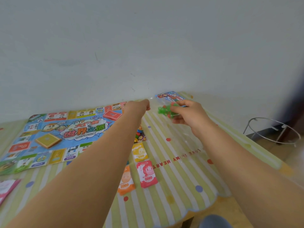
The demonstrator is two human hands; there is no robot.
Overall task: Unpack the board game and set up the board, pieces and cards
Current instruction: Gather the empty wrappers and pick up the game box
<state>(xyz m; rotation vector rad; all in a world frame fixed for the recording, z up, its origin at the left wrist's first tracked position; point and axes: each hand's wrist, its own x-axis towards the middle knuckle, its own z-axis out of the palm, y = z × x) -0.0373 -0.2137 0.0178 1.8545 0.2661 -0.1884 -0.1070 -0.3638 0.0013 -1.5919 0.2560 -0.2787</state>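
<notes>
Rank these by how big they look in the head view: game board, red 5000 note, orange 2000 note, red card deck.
1. game board.
2. red 5000 note and orange 2000 note: alike, orange partly behind an arm.
3. red card deck, though it lies farther away.

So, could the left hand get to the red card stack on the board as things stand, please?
Probably yes: the red card stack lies on the board just beside the left hand, nothing between. But that hand seems to pinch the clear bag, so it must let go first.
</notes>
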